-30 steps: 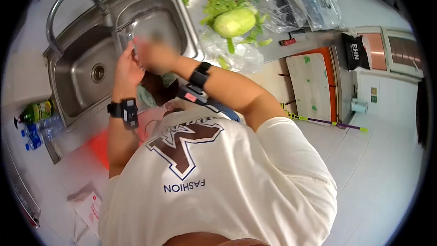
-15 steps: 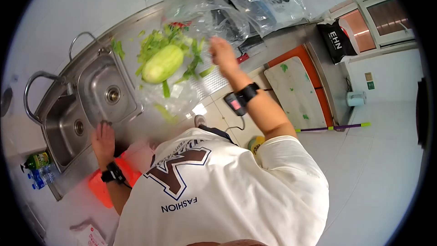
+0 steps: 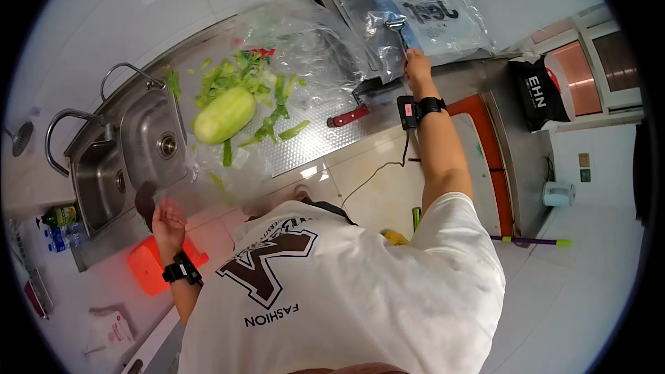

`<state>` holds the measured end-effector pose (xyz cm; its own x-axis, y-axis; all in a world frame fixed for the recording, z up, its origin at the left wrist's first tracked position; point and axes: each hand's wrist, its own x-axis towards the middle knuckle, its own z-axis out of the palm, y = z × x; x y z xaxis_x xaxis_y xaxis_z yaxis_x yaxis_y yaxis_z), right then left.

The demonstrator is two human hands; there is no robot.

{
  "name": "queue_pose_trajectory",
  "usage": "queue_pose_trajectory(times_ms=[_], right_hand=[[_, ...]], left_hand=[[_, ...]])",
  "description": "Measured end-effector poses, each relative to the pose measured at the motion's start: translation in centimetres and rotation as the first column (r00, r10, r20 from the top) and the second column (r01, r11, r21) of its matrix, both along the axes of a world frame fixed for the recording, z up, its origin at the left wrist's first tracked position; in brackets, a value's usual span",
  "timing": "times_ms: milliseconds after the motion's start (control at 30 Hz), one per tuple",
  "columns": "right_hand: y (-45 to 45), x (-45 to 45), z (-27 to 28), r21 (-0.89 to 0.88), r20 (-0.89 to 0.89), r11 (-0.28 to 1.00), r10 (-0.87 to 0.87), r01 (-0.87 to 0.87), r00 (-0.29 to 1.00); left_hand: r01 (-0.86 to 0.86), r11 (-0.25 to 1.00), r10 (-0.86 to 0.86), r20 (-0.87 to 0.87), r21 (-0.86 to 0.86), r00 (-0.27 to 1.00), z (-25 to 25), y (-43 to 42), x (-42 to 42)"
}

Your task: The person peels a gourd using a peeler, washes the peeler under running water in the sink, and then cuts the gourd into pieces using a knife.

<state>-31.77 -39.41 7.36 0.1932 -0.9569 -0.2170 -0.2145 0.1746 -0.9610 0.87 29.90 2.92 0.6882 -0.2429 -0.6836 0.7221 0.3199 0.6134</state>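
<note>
My right hand [image 3: 417, 66] is closed around the handle of a peeler [image 3: 397, 25], its head over the plastic-wrapped stack at the back. My left hand [image 3: 168, 223] hangs by the front edge of the counter near the sinks, fingers loosely apart and a little blurred, with nothing seen in it. Just beyond its fingertips is a dark rounded shape [image 3: 145, 202] that I cannot make out. A pale green peeled gourd [image 3: 225, 116] lies on clear plastic, with green peelings [image 3: 232, 77] heaped behind it and more strips to its right.
A double steel sink [image 3: 149, 128] with two taps is on the left. A red-handled knife [image 3: 348, 116] lies near the counter's front edge. Clear plastic [image 3: 305, 34] covers the back. Below the left hand is a red bin [image 3: 147, 266]; a white board [image 3: 474, 159] stands at the right.
My right hand has moved right and back, towards the wrapped stack, and the peeler now shows in it. My left hand has drawn back from the sink's edge. The view has shifted slightly.
</note>
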Motion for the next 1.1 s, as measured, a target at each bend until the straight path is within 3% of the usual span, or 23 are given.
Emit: queue_pose_trajectory(times_ms=[100, 267, 367, 433, 567, 633, 667, 733, 800, 833, 900, 1000, 1100], right_hand=[[0.2, 0.6, -2.2, 0.170, -0.001, 0.983, 0.077, -0.075, 0.997], [-0.2, 0.6, -4.7, 0.145, -0.167, 0.981, 0.153, -0.130, 0.974], [-1.2, 0.8, -6.5, 0.109, -0.256, 0.984, 0.163, -0.139, 0.953], [-1.9, 1.2, -7.7, -0.231, -0.474, 0.943, 0.106, -0.239, 0.874], [-0.1, 1.7, -4.6, -0.168, -0.536, 0.937, 0.173, -0.305, 0.826], [0.2, 2.4, -3.9, -0.184, -0.775, 0.907, 0.104, -0.379, 0.623], [0.4, 2.6, -3.5, -0.182, -0.773, 0.906, 0.110, -0.383, 0.625], [3.4, 4.0, 0.7, -0.172, -0.880, 0.946, -0.023, -0.274, 0.474], [2.3, 4.0, -0.7, -0.222, -0.928, 0.861, -0.042, -0.457, 0.371], [3.1, 4.4, 0.0, -0.287, -0.948, 0.812, -0.163, -0.509, 0.273], [3.1, 4.7, -0.9, -0.377, -0.922, 0.776, -0.264, -0.506, 0.282], [2.0, 4.5, -2.9, -0.425, -0.845, 0.801, -0.183, -0.422, 0.503], [2.0, 3.9, -3.9, -0.509, -0.783, 0.751, -0.201, -0.420, 0.589]], left_hand=[[-0.018, 0.999, 0.017, 0.024, 0.045, 1.000, 1.2, -0.4, -0.7], [-0.017, 0.997, 0.012, 0.063, 0.076, 0.998, 1.3, -1.4, -2.1], [0.037, 0.997, -0.041, 0.057, 0.072, 0.998, 1.6, -2.2, -2.9], [0.012, 0.999, -0.015, 0.050, 0.050, 0.999, 1.9, -2.5, -3.3], [0.027, 0.998, -0.031, 0.057, 0.063, 0.998, 2.1, -1.9, -3.6], [0.032, 0.995, -0.036, 0.048, 0.090, 0.998, 2.4, -1.9, -3.8], [0.026, 0.995, -0.031, 0.051, 0.093, 0.998, 2.5, -2.1, -3.8], [0.042, 0.991, -0.048, 0.048, 0.130, 0.998, 2.4, -2.1, -3.9], [0.031, 0.998, -0.033, 0.026, 0.049, 0.999, 1.6, -1.6, -3.3], [0.018, 0.998, -0.020, 0.021, 0.057, 1.000, 2.2, -1.9, -3.4], [-0.005, 0.997, 0.004, 0.017, 0.076, 1.000, 3.2, -3.2, -4.0], [-0.020, 0.995, 0.017, 0.028, 0.103, 0.999, 3.5, -3.9, -3.7], [-0.002, 0.995, -0.002, 0.038, 0.100, 0.999, 3.4, -4.0, -3.5]])
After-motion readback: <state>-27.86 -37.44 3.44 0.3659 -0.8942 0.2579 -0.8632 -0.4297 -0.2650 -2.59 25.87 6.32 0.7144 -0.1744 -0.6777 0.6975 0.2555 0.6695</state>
